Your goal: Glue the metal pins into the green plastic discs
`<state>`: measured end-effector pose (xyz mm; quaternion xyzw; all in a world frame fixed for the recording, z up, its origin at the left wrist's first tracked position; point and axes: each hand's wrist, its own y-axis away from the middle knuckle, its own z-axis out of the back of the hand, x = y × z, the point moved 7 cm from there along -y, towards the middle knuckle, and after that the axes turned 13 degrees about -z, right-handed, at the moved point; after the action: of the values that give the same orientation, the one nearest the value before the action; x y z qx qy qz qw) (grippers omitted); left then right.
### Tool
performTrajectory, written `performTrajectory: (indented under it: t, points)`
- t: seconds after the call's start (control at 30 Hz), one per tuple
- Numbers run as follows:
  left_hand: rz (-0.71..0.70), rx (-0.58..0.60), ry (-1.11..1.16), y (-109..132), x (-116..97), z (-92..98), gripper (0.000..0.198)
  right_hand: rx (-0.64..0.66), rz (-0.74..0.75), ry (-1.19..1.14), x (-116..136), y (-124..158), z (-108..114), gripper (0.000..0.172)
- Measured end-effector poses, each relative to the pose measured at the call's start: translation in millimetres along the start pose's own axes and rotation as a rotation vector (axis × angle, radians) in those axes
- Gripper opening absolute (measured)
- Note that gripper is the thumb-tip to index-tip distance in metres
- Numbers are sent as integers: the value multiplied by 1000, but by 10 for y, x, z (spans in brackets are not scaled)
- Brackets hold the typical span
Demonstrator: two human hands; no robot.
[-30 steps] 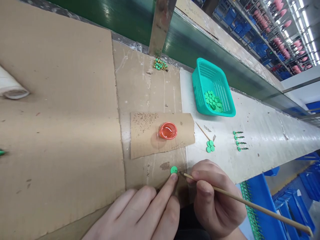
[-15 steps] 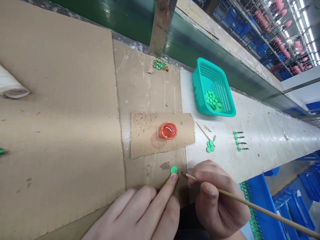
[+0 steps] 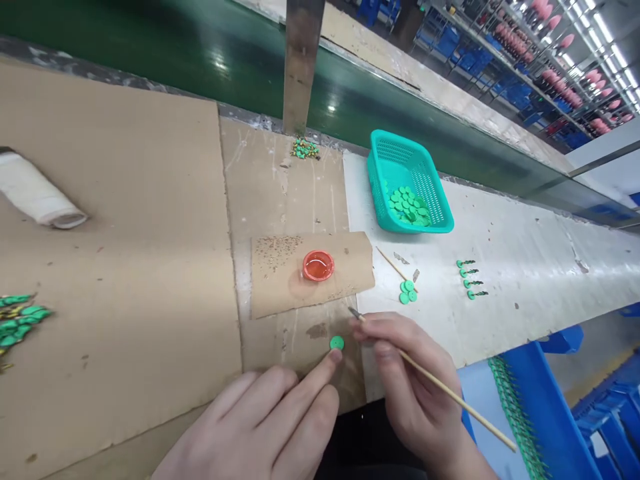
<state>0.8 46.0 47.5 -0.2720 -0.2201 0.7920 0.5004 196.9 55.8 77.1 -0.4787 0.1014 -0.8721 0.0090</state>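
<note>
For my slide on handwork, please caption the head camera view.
Left hand with a fingertip at a green disc; right hand holding a wooden stick, near an orange cup.

1. We look from one camera worn on the person's head, above the near edge of the cardboard-covered bench [image 3: 125, 267].
2. We face forward and down, with the bench's far edge slanting down to the right across the frame.
3. We are close to the left hand [image 3: 250, 427] and right hand [image 3: 415, 380], which enter at the bottom edge.
4. Past the bench's far edge, we see distant shelving racks [image 3: 545, 73] in the top right corner.
</note>
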Motion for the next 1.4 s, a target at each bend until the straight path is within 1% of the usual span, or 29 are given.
performTrajectory:
  t: [0.1,0.2,0.27,0.4,0.5,0.57,0.63,0.67,0.77,0.8,0.83,0.93,1.0,1.07,1.17,1.27,1.4]
  points:
    - [-23,-9,63,-52,14,47,27,110,81,22,63,-41,-22,41]
    - [-30,67,116,-89,33,63,33,183,136,19,98,-58,-43,45]
    - [-26,103,149,-134,48,97,34,235,132,28,79,-59,-74,42]
    - [-2,120,174,-245,79,193,29,250,84,15,-4,-69,-101,35]
    - [51,130,234,-246,105,237,29,234,56,30,-41,-76,-132,28]
    - [108,91,300,-190,131,291,29,214,48,45,-42,-69,-148,24]
    - [201,10,316,-98,184,377,26,185,68,51,-15,-43,-133,24]
    - [256,-35,305,-44,217,423,23,173,82,39,3,-22,-109,28]
    - [415,-144,282,82,304,514,13,153,86,-42,27,45,46,48]
    - [455,-162,293,93,324,518,9,149,77,-61,23,62,116,51]
    - [488,-171,311,83,341,509,7,140,68,-68,16,74,190,50]
    - [548,-161,381,-54,381,431,4,102,53,-47,-18,74,383,37]
    - [579,-156,436,-181,412,364,2,78,39,-44,-55,49,447,28]
    - [592,-139,469,-295,443,301,5,39,45,-61,-83,20,465,26]
    - [548,-101,423,-408,466,252,10,-19,87,-111,-103,-7,432,35]
    - [503,-87,367,-439,470,235,11,-30,91,-152,-136,-19,377,39]
    - [476,-71,372,-439,435,206,13,-22,43,-190,-206,-11,358,42]
